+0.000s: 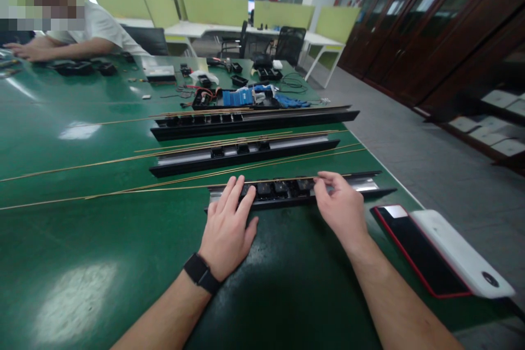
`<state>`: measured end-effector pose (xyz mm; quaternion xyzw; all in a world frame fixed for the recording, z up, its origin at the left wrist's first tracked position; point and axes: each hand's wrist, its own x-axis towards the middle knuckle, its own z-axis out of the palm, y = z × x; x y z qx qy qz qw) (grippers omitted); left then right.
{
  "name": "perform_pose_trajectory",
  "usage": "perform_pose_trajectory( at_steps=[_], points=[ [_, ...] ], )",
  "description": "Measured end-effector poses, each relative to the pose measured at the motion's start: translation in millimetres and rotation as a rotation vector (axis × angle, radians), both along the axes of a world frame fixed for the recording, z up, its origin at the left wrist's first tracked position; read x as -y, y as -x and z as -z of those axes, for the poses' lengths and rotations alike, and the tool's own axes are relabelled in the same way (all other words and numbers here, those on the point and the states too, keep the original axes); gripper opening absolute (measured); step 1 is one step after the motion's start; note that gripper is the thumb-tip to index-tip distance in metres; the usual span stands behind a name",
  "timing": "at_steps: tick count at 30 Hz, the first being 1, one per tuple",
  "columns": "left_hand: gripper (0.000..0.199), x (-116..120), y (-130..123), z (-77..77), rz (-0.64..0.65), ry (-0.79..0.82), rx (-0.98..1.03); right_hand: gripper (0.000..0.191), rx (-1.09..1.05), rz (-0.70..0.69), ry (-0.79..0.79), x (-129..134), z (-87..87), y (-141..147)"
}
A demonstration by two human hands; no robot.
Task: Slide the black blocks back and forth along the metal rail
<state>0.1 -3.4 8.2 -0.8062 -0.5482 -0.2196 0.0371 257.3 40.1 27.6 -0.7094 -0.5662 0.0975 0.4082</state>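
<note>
A black channel rail (270,205) with a silvery inside lies crosswise in front of me. Small black blocks (280,188) sit in a row in its trough. My left hand (227,229) rests over the rail's left part, fingers stretched out and thumb apart. At the right of the blocks, my right hand (338,202) has thumb and forefinger pinched at the rail's far edge. A thin brass-coloured rod (180,188) runs along that edge to those fingertips; the exact contact is hidden by the fingers.
Two similar rails, a middle one (246,156) and a farther one (262,123), lie beyond with more thin rods. A red-edged phone (422,251) and a white device (463,254) lie at right. Behind are a parts tray (238,98) and a person (94,33) seated at left.
</note>
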Motion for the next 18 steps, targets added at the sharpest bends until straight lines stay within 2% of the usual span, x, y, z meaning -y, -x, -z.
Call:
perform_pose_trajectory(
  at_steps=[8, 18],
  points=[
    [0.058, -0.2, -0.3, -0.1, 0.001, -0.001, 0.004, 0.038, 0.0, -0.055, -0.023, 2.2, 2.0, 5.0],
    [0.058, -0.3, -0.6, -0.2, 0.001, -0.009, 0.017, 0.036, -0.004, -0.009, -0.009, -0.6, 4.0, 0.2]
  ],
)
